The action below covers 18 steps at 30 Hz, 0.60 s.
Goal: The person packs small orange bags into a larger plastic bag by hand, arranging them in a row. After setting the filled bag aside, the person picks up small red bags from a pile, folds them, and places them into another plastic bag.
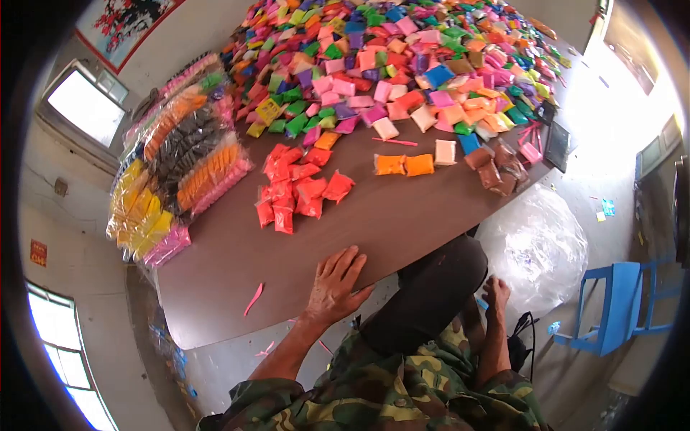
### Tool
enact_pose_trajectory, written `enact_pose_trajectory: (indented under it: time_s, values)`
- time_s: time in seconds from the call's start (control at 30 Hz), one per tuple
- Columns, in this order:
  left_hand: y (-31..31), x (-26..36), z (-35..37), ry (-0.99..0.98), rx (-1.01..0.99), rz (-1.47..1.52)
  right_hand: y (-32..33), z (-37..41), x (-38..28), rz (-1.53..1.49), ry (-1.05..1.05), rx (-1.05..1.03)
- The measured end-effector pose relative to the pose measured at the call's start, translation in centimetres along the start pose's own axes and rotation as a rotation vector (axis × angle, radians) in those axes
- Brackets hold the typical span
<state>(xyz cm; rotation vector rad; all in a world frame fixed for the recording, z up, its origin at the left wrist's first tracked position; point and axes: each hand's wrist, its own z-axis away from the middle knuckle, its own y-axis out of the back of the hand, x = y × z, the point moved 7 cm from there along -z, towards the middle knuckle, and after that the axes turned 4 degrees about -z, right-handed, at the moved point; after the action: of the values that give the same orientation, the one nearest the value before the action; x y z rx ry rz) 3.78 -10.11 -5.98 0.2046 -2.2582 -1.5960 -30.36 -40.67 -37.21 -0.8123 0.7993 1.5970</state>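
Note:
My left hand (336, 281) lies flat on the near edge of the brown table (374, 223), fingers stretched out and nothing under them that I can see. Down beside my knee, below the table's edge, my right hand (496, 291) has its fingers curled in; what they hold, if anything, is hidden. It is close to a big clear plastic bag (535, 248) on the floor. A cluster of small red packets (295, 183) lies beyond my left hand. Farther right are two orange packets (405, 165), a cream packet (445, 152) and several brown packets (499, 172).
A large heap of colourful packets (388, 72) covers the table's far side. Clear bags of sorted packets (187, 158) are stacked at the left edge. A pink strip (254, 299) lies near the front corner. A blue stool (614, 309) stands on the floor at right.

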Motion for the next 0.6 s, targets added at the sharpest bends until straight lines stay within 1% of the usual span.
enact_pose_trajectory:
  time_s: [0.03, 0.1, 0.17, 0.23, 0.3, 0.37, 0.4, 0.5, 0.57, 0.6]
  values:
    - [0.1, 0.0, -0.1, 0.004, -0.007, 0.010, -0.9, 0.3, -2.1, -0.006, 0.046, 0.000]
    - [0.1, -0.3, -0.2, 0.007, -0.015, 0.024, -2.4, 1.4, -7.6, -0.024, 0.210, 0.082]
    - [0.1, -0.4, -0.1, 0.006, -0.016, 0.036, -4.2, 4.5, -14.5, -0.028, 0.428, 0.119]
    - [0.4, -0.4, -0.2, 0.015, -0.007, 0.062, -6.4, 7.4, -20.1, -0.037, 0.572, 0.154]
    - [0.5, -0.4, 0.1, 0.021, 0.019, 0.093, -9.7, 10.8, -24.9, -0.034, 0.673, 0.040]
    - [0.6, -0.7, 0.1, 0.018, 0.070, 0.128, -13.5, 13.7, -28.2, -0.051, 0.786, -0.101]
    - [1.2, -1.0, -0.1, 0.041, 0.103, 0.137, -15.6, 15.4, -29.4, -0.025, 0.804, -0.178]
    - [3.1, -1.8, -0.7, 0.100, 0.167, 0.137, -22.5, 20.1, -30.9, 0.046, 0.887, -0.400]
    - [4.1, -3.4, -1.8, 0.126, 0.192, 0.091, -26.5, 22.3, -30.1, 0.180, 0.769, -0.578]
    - [4.5, -4.3, -2.4, 0.148, 0.207, 0.052, -28.3, 23.2, -29.6, 0.210, 0.819, -0.624]
